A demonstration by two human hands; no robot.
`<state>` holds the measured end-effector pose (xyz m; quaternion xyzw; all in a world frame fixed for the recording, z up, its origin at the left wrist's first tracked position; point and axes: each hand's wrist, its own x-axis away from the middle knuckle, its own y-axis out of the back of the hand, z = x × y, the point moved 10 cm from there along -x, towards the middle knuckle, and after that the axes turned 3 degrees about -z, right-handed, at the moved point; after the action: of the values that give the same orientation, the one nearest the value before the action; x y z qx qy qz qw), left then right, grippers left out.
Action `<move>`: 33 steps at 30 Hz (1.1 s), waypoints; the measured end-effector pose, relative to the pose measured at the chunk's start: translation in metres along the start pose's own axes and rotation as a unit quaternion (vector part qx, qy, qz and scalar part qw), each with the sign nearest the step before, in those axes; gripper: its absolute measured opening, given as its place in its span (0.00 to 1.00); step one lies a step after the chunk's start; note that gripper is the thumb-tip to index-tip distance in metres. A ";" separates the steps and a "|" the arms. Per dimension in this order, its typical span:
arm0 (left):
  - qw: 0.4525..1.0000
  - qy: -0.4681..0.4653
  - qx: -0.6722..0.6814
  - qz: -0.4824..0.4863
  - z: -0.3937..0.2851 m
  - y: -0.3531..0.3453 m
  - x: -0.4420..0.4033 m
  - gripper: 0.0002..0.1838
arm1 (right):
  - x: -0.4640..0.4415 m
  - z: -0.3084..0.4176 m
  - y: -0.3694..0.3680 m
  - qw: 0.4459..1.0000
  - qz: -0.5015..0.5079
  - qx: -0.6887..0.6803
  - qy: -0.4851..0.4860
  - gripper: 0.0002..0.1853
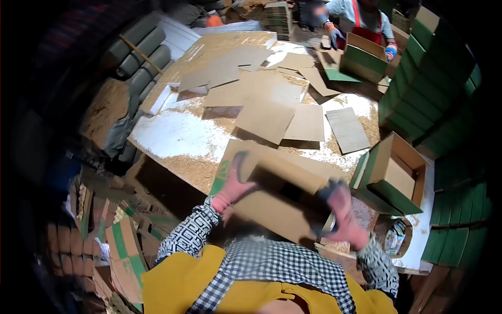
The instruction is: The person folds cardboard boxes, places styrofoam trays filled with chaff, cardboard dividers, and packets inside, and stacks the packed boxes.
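A brown cardboard box [272,209] with a green-printed side lies in front of me, its top partly open over a dark inside. My left hand [235,183], in a pink and dark glove, is at the box's left end, thumb and fingers spread apart. At the right end is my right hand [342,214], gloved alike and blurred, with its fingers apart around the box's edge. Whether either palm presses on the cardboard is unclear. Loose cardboard sheets [265,118] lie just beyond the box.
An open green and brown box [397,178] stands at the right, near a round hole [397,236] in the table [178,131]. Green boxes [423,83] are stacked at the right. Across the table a co-worker [361,21] handles another box [364,57]. Flattened cartons [125,256] lie lower left.
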<state>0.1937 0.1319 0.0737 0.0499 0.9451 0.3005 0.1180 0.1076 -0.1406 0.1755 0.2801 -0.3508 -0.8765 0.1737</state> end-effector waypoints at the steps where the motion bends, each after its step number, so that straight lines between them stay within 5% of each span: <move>1: 0.993 0.057 0.092 0.037 0.018 -0.006 0.010 0.42 | 0.021 0.010 -0.037 0.985 0.146 0.081 0.031 0.45; 4: 0.910 0.217 0.326 0.136 0.060 -0.029 0.049 0.36 | 0.048 -0.013 -0.059 0.969 0.147 0.180 0.086 0.39; 6: 0.890 0.168 0.383 0.184 0.056 -0.025 0.048 0.28 | 0.014 -0.031 -0.023 0.987 0.087 0.131 0.036 0.38; 8: 0.891 0.180 0.363 0.204 0.039 0.006 0.032 0.30 | -0.002 -0.072 0.020 0.979 -0.104 -0.116 -0.132 0.32; 9: 0.896 0.151 0.367 0.198 0.020 0.016 0.018 0.34 | 0.013 -0.112 0.013 0.904 -0.195 -0.284 -0.255 0.30; 10: 0.900 0.122 0.371 0.192 0.001 0.027 0.005 0.39 | 0.025 -0.152 -0.014 0.908 -0.149 -0.280 -0.274 0.27; 11: 0.980 0.101 0.101 0.138 -0.025 0.041 -0.012 0.43 | 0.031 -0.187 -0.043 0.916 -0.100 -0.213 -0.324 0.27; 14: 0.991 0.106 0.086 0.007 0.053 0.005 -0.046 0.36 | 0.031 -0.233 -0.078 0.920 -0.080 0.009 -0.382 0.28; 16: 0.977 0.167 0.133 0.018 0.029 0.016 -0.062 0.33 | -0.005 -0.201 -0.045 0.916 -0.158 -0.093 -0.358 0.29; 18: 0.994 0.103 0.040 0.015 0.051 -0.006 -0.070 0.33 | -0.045 -0.154 -0.032 0.915 -0.172 -0.133 -0.341 0.30; 19: 0.983 0.126 0.090 0.102 0.079 -0.028 -0.072 0.37 | -0.060 -0.148 -0.039 0.922 -0.136 -0.027 -0.361 0.30; 21: 0.882 0.152 0.402 0.195 0.133 -0.031 -0.082 0.35 | -0.069 -0.151 -0.049 0.864 -0.081 0.293 -0.402 0.39; 22: 0.842 0.292 0.413 0.188 0.139 0.029 -0.090 0.34 | -0.060 -0.161 -0.044 0.849 -0.078 0.298 -0.430 0.43; 23: 0.966 0.173 0.187 0.029 0.231 0.053 -0.117 0.35 | -0.047 -0.175 -0.039 0.841 -0.093 0.273 -0.457 0.43; 24: 0.921 0.360 0.066 0.133 0.277 0.115 -0.120 0.37 | -0.048 -0.175 -0.040 0.823 -0.075 0.274 -0.492 0.42; 26: 0.942 0.291 -0.148 -0.076 0.401 0.234 -0.152 0.41 | -0.056 -0.159 -0.043 0.817 -0.059 0.323 -0.474 0.41; 27: 0.894 0.290 -0.308 -0.149 0.458 0.293 -0.159 0.43 | -0.053 -0.162 -0.046 0.808 -0.054 0.343 -0.475 0.41; 30: 0.798 0.332 -0.455 -0.216 0.586 0.432 -0.182 0.48 | -0.104 -0.137 -0.058 0.782 0.008 0.405 -0.474 0.38; 32: 0.784 0.342 -0.437 -0.278 0.614 0.493 -0.203 0.46 | -0.076 -0.158 -0.053 0.805 -0.024 0.381 -0.454 0.39; 33: 0.797 0.371 -0.423 -0.220 0.633 0.510 -0.223 0.47 | -0.059 -0.166 -0.049 0.804 -0.045 0.375 -0.460 0.42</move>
<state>0.5813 0.8630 -0.0890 -0.3299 0.6808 0.6318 -0.1691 0.2502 -0.1633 0.0634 -0.0974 -0.6776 -0.7096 -0.1666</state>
